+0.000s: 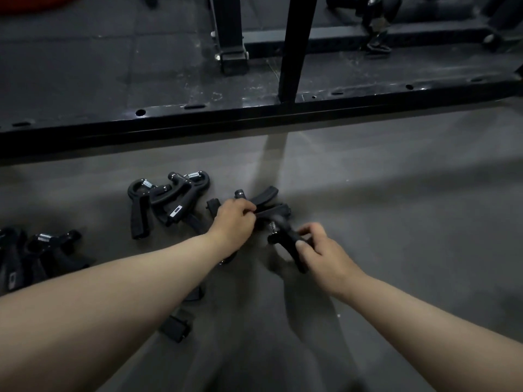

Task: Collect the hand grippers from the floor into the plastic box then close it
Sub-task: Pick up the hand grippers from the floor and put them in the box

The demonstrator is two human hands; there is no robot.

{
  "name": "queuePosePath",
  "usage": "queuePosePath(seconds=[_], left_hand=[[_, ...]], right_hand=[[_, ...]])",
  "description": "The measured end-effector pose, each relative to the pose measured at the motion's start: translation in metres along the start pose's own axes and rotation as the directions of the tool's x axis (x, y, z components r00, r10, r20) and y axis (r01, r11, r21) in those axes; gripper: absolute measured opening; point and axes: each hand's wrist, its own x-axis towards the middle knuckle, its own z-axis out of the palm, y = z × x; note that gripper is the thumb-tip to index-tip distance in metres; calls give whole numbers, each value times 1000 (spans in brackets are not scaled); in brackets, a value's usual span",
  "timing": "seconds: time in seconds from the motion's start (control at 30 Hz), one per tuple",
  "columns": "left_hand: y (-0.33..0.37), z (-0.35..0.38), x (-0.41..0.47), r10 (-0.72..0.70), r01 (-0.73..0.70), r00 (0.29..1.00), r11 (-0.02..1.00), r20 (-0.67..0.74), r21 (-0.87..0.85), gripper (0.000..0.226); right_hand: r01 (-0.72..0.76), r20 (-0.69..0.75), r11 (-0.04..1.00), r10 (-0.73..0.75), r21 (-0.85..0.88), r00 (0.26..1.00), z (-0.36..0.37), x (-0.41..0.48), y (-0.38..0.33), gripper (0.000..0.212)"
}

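A hand gripper [268, 206] is gripped by the left hand [230, 222], a second gripper [291, 241] pinched by the right hand [322, 250]; open floor [410, 207] is left at right, the left pile [34, 250] cropped.

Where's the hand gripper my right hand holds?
Head view, right of centre: the black spring-loaded hand gripper is pinched by the right hand, just right of the left hand.

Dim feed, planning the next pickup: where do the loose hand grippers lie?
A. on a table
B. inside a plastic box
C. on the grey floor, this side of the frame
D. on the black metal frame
C: the hand grippers lie in clusters on the grey floor, on the near side of the black frame.
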Motion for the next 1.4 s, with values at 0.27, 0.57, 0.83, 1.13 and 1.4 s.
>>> queuePosePath(seconds=[0.27, 0.57, 0.83, 1.13, 1.4], left_hand=[[69, 38, -29, -202, 582, 758, 640, 621, -502, 53], [161, 80, -72, 203, 409, 569, 771, 797, -488, 33], [257, 119, -112, 257, 50, 538, 941, 803, -335, 30], [425, 227, -191, 212, -375, 497, 927, 841, -12, 11], [469, 344, -255, -23, -562, 434, 775, 901, 290, 13]], right_hand=[[-248, 71, 493, 349, 834, 935, -40, -21, -3, 20], [-186, 104, 248, 312, 951, 944, -124, -83, 37, 14], [-351, 90, 731, 371, 585, 924, -223, -165, 99, 37], [-515, 235, 770, 458, 378, 857, -362, -280, 161, 28], [-648, 237, 629, 613, 430, 753, -351, -364, 264, 27]])
